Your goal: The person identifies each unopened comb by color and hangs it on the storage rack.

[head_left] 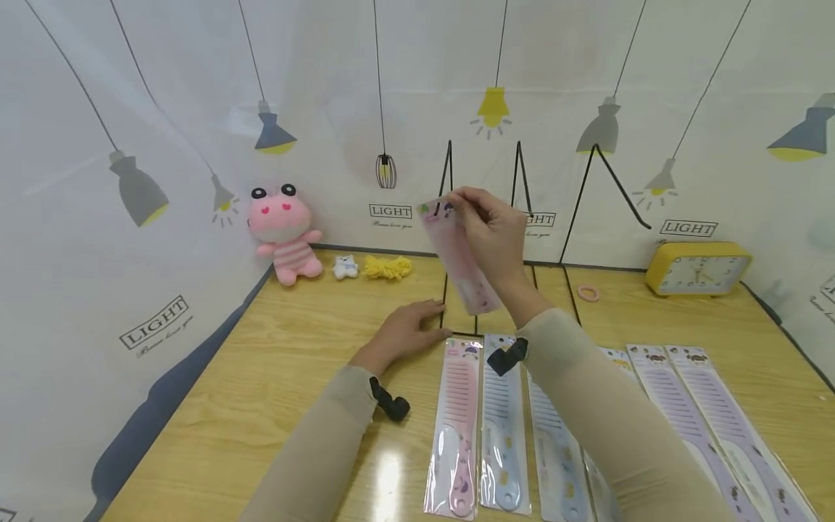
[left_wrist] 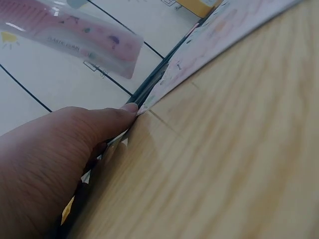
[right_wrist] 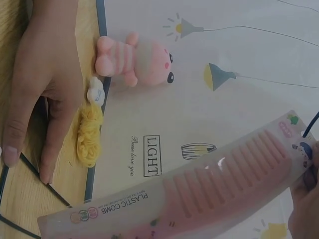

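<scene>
My right hand (head_left: 492,228) pinches the top end of a packaged pink comb (head_left: 457,264), lifted off the table and tilted. In the right wrist view, clear wrapping with "PLASTIC COMB" printed on it covers this comb (right_wrist: 224,174). A black wire prong of the rack (head_left: 595,148) runs right at the package's top corner, and the fingers partly hide that spot. My left hand (head_left: 404,330) lies low at the rack's base wires with its fingers extended. Just in front of that hand, another packaged pink comb (head_left: 459,428) lies flat on the table.
Packaged blue combs (head_left: 505,435) and purple combs (head_left: 711,413) lie in a row at the front right. Along the back stand a pink plush toy (head_left: 290,235), a small white figure (head_left: 346,267), yellow yarn (head_left: 388,267), a pink ring (head_left: 588,293) and a yellow clock (head_left: 701,270).
</scene>
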### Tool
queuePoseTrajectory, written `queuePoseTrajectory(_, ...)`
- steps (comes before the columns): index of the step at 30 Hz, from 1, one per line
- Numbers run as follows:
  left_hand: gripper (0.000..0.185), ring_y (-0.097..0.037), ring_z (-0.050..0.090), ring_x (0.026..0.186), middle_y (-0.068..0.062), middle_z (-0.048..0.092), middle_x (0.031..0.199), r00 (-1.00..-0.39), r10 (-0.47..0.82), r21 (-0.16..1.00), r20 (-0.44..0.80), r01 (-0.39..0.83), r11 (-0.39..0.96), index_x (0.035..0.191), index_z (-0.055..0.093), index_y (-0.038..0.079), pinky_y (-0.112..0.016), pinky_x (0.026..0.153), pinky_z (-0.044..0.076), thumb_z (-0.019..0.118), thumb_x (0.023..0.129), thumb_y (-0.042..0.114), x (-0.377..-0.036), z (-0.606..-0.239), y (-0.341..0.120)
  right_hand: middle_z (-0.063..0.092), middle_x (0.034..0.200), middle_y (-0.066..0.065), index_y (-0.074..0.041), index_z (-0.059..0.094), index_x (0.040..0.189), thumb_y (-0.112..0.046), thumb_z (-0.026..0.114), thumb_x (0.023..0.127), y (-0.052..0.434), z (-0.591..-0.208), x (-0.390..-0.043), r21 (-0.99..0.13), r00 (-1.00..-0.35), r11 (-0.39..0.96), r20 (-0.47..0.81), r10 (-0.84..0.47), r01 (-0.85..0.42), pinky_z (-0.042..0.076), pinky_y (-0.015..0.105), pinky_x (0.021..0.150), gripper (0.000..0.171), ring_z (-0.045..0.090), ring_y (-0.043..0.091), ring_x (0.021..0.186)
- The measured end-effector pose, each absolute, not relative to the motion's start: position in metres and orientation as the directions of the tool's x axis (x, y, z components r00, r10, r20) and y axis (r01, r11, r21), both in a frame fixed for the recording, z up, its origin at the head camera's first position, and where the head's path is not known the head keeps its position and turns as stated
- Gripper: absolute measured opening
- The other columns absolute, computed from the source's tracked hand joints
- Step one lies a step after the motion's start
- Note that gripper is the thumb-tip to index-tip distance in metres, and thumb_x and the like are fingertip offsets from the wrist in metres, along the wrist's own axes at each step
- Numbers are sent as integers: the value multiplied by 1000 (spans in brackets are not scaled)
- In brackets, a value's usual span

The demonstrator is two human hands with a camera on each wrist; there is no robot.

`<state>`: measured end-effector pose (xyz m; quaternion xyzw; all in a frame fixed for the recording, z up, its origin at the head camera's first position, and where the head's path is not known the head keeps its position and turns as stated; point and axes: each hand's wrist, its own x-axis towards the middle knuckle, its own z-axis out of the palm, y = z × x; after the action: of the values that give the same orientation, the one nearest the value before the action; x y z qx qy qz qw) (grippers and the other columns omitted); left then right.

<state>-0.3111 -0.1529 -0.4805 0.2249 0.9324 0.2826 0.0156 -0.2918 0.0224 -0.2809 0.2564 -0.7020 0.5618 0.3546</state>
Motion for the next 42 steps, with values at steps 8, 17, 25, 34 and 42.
queuePoseTrajectory(8,64,-26,37,144,0,43,157,-888,443,507,124,441,741,150,50,21,-45,119,29,61,96,53,-310,-477,-154,76,97,17,4,76,100,-6,70,94,21,-287,-325,-593,-600,270,797,66,-758,58,19,71,13,73,29,82)
queuePoseTrajectory(17,64,-22,39,143,3,45,155,-890,440,514,122,436,739,148,52,20,-41,119,30,64,94,53,-311,-477,-150,77,95,6,-4,77,98,-20,73,93,27,-294,-366,-602,-602,265,793,92,-753,56,19,69,18,71,16,79)
queuePoseTrajectory(25,62,-23,41,142,2,47,153,-898,424,518,114,418,746,146,55,21,-41,118,31,64,93,52,-311,-476,-150,76,98,6,-4,75,102,-23,71,95,26,-288,-381,-675,-678,296,727,110,-676,56,21,74,21,68,9,83)
queuePoseTrajectory(34,62,-24,41,142,-1,48,153,-900,424,526,103,411,744,146,55,19,-42,118,31,65,94,51,-311,-471,-147,76,97,6,-3,75,104,-21,70,97,27,-286,-394,-710,-717,323,687,121,-625,57,22,74,20,69,12,83)
queuePoseTrajectory(42,62,-25,42,141,-1,49,152,-894,434,521,113,426,740,145,56,18,-43,118,32,65,93,51,-312,-472,-148,75,103,7,-4,73,109,-16,70,97,26,-288,-393,-743,-759,346,641,117,-574,57,21,78,17,70,12,89)
